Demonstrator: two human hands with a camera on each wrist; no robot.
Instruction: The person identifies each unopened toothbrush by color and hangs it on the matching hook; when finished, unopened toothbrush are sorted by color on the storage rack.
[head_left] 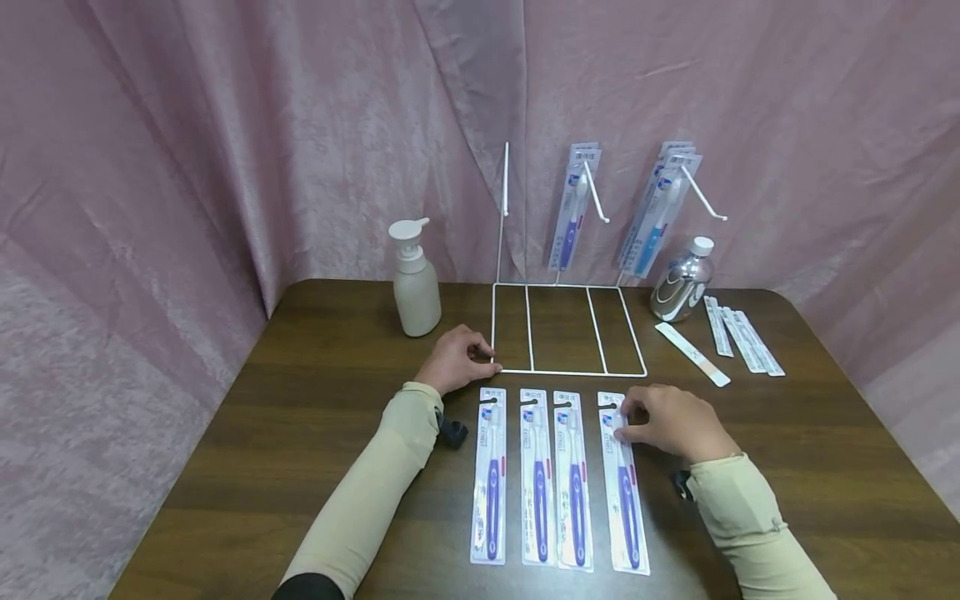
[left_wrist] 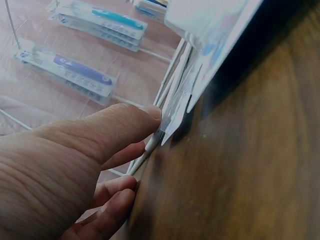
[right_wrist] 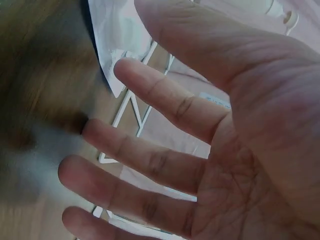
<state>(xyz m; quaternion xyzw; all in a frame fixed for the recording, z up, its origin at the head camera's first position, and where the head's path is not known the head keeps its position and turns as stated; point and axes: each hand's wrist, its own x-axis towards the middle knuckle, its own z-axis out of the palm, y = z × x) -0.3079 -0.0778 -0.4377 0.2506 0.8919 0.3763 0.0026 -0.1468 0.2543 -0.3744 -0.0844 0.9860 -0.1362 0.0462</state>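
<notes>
My left hand pinches the front left corner of a white wire display rack with thumb and fingers. In the left wrist view, the thumb lies at the wire beside the end of a flat pack. My right hand is at the upper right edge of the rightmost toothbrush pack, its fingertips right at the plastic. In the right wrist view its fingers are spread and fairly straight. Several such purple toothbrush packs, one of them the leftmost pack, lie upright in a row before the rack.
Purple toothbrush packs hang on the middle hook and blue toothbrush packs on the right one; the left hook is bare. A pump bottle stands left, a silver bottle right, near slim white packets.
</notes>
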